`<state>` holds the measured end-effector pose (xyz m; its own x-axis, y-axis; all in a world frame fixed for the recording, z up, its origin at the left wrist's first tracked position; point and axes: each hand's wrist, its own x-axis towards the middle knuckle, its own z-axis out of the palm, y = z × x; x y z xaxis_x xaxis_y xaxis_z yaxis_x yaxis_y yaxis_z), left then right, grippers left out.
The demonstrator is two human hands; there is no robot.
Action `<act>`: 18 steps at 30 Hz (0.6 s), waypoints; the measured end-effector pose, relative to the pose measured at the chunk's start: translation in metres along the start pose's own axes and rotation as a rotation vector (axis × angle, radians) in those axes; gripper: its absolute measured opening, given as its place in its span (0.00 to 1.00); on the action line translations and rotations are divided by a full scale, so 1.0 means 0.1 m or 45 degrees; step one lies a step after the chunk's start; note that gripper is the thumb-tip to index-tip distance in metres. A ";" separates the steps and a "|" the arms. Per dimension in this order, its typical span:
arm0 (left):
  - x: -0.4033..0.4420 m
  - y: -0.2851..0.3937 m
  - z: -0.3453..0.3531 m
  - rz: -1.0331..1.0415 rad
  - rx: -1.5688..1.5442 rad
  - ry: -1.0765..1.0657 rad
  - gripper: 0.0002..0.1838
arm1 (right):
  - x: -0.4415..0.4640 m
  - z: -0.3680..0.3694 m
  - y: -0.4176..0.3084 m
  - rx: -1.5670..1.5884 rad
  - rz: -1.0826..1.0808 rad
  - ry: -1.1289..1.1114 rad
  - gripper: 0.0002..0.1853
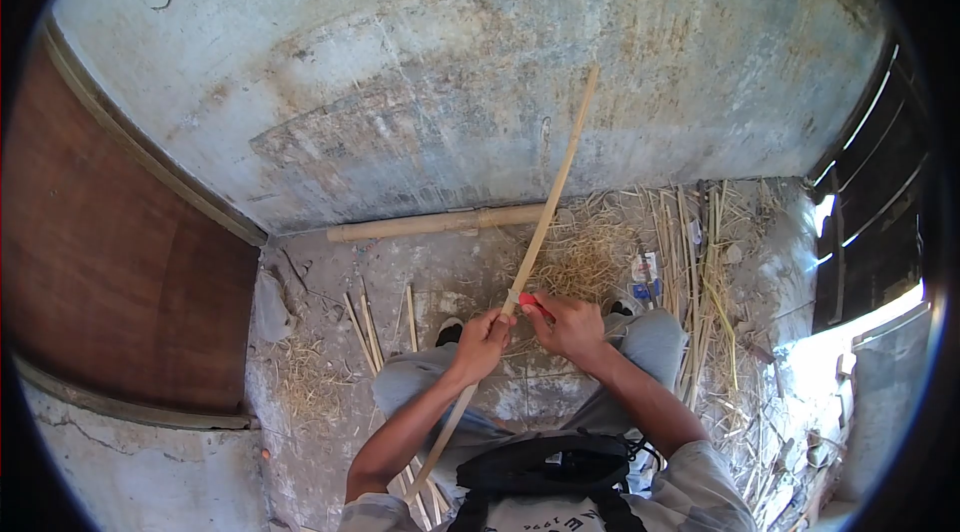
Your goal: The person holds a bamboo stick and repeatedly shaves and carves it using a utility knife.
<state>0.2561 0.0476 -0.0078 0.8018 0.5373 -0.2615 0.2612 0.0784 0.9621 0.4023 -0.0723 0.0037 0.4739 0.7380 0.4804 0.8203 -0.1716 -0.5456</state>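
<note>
A long, narrow bamboo strip (558, 186) slants from between my knees up toward the wall, slightly bowed. My left hand (478, 354) is closed around it near its middle, with the thumb on top. Just beyond the left fingers, my right hand (572, 328) grips a red-handled knife (529, 301). A short pale part, apparently its blade, lies against the strip; most of the handle is hidden in my fist. The two hands are close together above the gap between my knees.
Curly shavings (590, 257) cover the floor ahead. A bamboo pole (440, 223) lies along the wall (440, 62). Several strips (690, 277) lie at right, others (366, 327) at left. A plastic bag (272, 306) sits near the brown door (130, 242). A black bag (540, 467) rests at my waist.
</note>
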 end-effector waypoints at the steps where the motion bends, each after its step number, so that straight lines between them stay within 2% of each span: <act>1: 0.00 -0.02 0.01 0.061 0.021 0.021 0.13 | 0.00 0.01 0.00 -0.023 0.011 -0.012 0.14; 3: 0.00 0.00 0.00 0.123 0.047 0.041 0.13 | 0.01 0.02 0.00 -0.043 0.024 -0.020 0.13; 6: -0.03 0.10 -0.03 0.082 0.095 0.025 0.12 | 0.08 0.00 0.01 -0.045 0.035 0.004 0.12; 9: -0.09 0.07 -0.03 -0.011 -0.008 -0.059 0.13 | 0.16 -0.08 0.09 0.023 0.170 -0.012 0.12; 14: -0.17 0.17 -0.07 -0.026 0.041 -0.055 0.13 | 0.13 -0.09 0.04 0.027 0.093 0.121 0.10; 18: -0.40 0.33 -0.11 -0.081 0.081 -0.093 0.14 | 0.19 -0.11 0.16 0.001 0.154 0.211 0.12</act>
<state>0.2265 0.0377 0.0348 0.8191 0.4700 -0.3290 0.3445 0.0556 0.9372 0.4276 -0.0677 0.0117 0.6150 0.5947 0.5177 0.7542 -0.2521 -0.6064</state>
